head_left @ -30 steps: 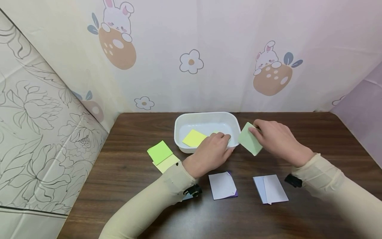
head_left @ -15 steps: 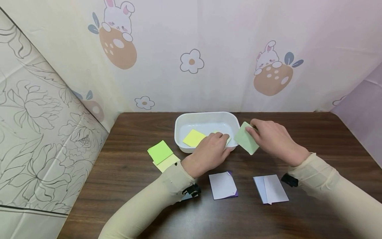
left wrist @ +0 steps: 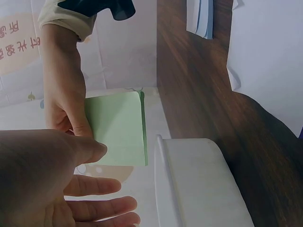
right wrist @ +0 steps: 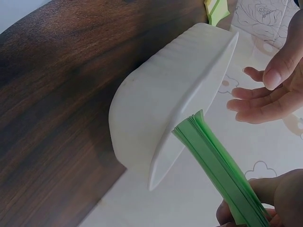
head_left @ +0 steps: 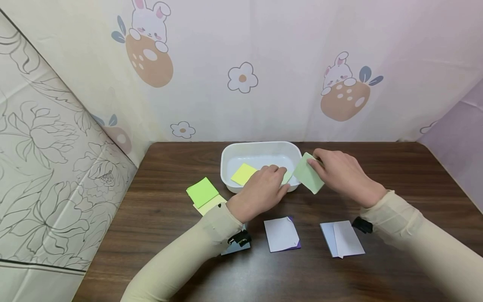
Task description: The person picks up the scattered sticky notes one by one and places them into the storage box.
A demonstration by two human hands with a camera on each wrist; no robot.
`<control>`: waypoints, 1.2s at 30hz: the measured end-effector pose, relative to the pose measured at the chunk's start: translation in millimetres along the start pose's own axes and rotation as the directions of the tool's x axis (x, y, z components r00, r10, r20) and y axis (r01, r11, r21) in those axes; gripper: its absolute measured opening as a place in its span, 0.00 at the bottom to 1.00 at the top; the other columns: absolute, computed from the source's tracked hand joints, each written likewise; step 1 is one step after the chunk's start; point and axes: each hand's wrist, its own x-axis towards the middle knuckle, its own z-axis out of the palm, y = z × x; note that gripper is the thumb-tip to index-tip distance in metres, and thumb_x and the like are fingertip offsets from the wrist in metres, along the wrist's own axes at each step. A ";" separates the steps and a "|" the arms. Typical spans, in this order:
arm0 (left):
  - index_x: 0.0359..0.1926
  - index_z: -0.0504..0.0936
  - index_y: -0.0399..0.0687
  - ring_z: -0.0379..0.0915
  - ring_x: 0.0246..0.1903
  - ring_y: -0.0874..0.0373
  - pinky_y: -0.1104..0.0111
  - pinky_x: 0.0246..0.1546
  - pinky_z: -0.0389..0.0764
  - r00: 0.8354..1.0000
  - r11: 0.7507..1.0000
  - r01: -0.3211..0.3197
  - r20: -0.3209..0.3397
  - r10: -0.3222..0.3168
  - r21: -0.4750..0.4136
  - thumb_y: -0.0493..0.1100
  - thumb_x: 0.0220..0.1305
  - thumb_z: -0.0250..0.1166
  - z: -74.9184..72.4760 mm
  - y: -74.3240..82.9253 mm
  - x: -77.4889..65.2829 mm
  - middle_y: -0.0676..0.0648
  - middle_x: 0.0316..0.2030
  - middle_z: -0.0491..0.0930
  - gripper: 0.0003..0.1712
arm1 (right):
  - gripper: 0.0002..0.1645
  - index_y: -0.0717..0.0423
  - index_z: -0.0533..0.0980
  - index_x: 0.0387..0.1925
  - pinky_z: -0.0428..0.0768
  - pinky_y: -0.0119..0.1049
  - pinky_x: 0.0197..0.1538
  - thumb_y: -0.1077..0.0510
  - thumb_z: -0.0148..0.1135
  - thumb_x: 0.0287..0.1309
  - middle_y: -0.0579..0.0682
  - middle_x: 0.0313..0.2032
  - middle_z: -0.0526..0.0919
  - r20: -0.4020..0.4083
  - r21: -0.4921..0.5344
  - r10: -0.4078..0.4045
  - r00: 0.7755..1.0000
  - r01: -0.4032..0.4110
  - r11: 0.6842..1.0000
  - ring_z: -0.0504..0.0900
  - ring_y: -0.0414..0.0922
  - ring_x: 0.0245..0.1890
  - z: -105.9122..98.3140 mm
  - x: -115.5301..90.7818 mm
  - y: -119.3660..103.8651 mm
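My right hand (head_left: 339, 172) pinches a thick pad of pale green sticky notes (head_left: 308, 173) by one edge, at the right rim of a white plastic container (head_left: 260, 145). In the right wrist view the many sheets of the sticky note pad (right wrist: 213, 165) show edge-on. My left hand (head_left: 262, 191) hovers over the container's front rim. In the left wrist view its fingers (left wrist: 102, 208) are loosely spread and hold nothing. Inside the container lie a yellow sticky note pad (head_left: 242, 174), partly hidden by the left hand, and a light green one (head_left: 286, 177) by its fingertips.
Left of the container, a bright green pad (head_left: 202, 192) overlaps a pale yellow pad (head_left: 209, 204). Nearer the front lie a white-and-purple pad (head_left: 281, 235), a pale blue-and-white pad (head_left: 342, 239) and a blue pad (head_left: 237, 246) partly under the left wrist. A patterned curtain stands behind the table.
My right hand has moved slightly left with the green sticky note pad, towards the container. My left hand has drawn back a little leftward, showing more of the light green pad inside.
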 end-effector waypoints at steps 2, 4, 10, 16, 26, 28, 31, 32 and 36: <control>0.46 0.76 0.43 0.71 0.32 0.56 0.67 0.32 0.74 1.000 1.000 0.003 0.001 -0.003 -0.001 0.51 0.66 0.53 0.1 -0.8 -0.2 0.49 0.34 0.77 0.17 | 0.16 0.57 0.75 0.34 0.68 0.37 0.20 0.49 0.49 0.66 0.46 0.19 0.73 0.000 0.004 -0.002 1.000 0.002 1.000 0.68 0.42 0.18 0.9 1.2 -0.7; 0.46 0.76 0.43 0.71 0.31 0.56 0.67 0.31 0.74 1.000 1.000 0.005 0.000 -0.005 -0.001 0.50 0.66 0.53 0.4 -1.6 -0.2 0.49 0.34 0.77 0.17 | 0.16 0.57 0.75 0.34 0.69 0.37 0.20 0.49 0.49 0.66 0.46 0.19 0.74 0.000 0.006 -0.003 1.000 0.003 1.000 0.68 0.42 0.18 1.5 2.3 -1.7; 0.47 0.77 0.43 0.73 0.33 0.56 0.67 0.33 0.74 1.000 1.000 0.009 -0.002 -0.009 -0.005 0.50 0.66 0.53 0.4 -3.4 0.2 0.48 0.35 0.77 0.17 | 0.16 0.57 0.75 0.33 0.68 0.37 0.19 0.49 0.49 0.66 0.46 0.18 0.73 -0.013 0.006 -0.017 1.000 0.017 1.000 0.68 0.42 0.17 3.5 5.2 -3.8; 0.46 0.77 0.42 0.73 0.33 0.57 0.67 0.33 0.74 1.000 1.000 0.007 -0.005 -0.007 -0.007 0.50 0.67 0.53 1.9 -5.2 -0.2 0.49 0.35 0.78 0.18 | 0.15 0.56 0.74 0.31 0.68 0.37 0.19 0.50 0.50 0.66 0.45 0.17 0.72 -0.020 0.010 -0.026 0.999 0.026 1.000 0.68 0.41 0.16 5.5 9.2 -7.6; 0.46 0.77 0.42 0.73 0.33 0.56 0.67 0.34 0.75 1.000 1.000 0.012 -0.027 -0.012 -0.010 0.50 0.66 0.54 3.2 -8.5 -3.4 0.48 0.36 0.78 0.17 | 0.15 0.56 0.74 0.32 0.68 0.37 0.19 0.49 0.49 0.66 0.45 0.16 0.71 -0.024 0.023 -0.037 0.999 0.038 0.999 0.68 0.41 0.16 9.1 17.5 -15.5; 0.47 0.77 0.42 0.74 0.34 0.55 0.67 0.34 0.75 0.999 1.000 0.013 -0.030 -0.013 -0.007 0.50 0.66 0.54 2.7 -8.8 -3.4 0.47 0.37 0.79 0.18 | 0.16 0.56 0.74 0.33 0.68 0.37 0.19 0.49 0.49 0.66 0.45 0.17 0.72 -0.024 0.024 -0.038 0.999 0.038 0.999 0.68 0.41 0.17 9.5 18.9 -16.6; 0.49 0.77 0.41 0.74 0.35 0.54 0.66 0.35 0.75 0.999 1.000 0.016 -0.030 -0.016 -0.005 0.49 0.66 0.54 2.2 -9.3 -3.2 0.47 0.38 0.79 0.18 | 0.17 0.58 0.75 0.36 0.69 0.37 0.20 0.49 0.49 0.66 0.46 0.18 0.74 -0.018 0.030 -0.040 0.999 0.040 0.999 0.69 0.41 0.18 9.5 20.8 -17.4; 0.49 0.77 0.41 0.75 0.36 0.54 0.66 0.36 0.76 0.999 1.000 0.017 -0.028 -0.018 -0.004 0.49 0.66 0.54 1.9 -9.5 -3.2 0.47 0.39 0.79 0.19 | 0.17 0.58 0.75 0.36 0.69 0.37 0.20 0.49 0.49 0.66 0.46 0.19 0.74 -0.015 0.030 -0.039 0.999 0.039 0.999 0.69 0.41 0.18 10.0 21.4 -17.7; 0.51 0.77 0.41 0.75 0.37 0.54 0.66 0.37 0.76 1.000 1.000 0.025 -0.016 -0.025 -0.006 0.50 0.66 0.54 1.3 -10.3 -3.4 0.46 0.40 0.80 0.20 | 0.17 0.58 0.75 0.37 0.69 0.37 0.20 0.49 0.49 0.66 0.46 0.19 0.74 -0.009 0.030 -0.036 0.999 0.037 0.999 0.69 0.41 0.17 11.0 23.3 -18.2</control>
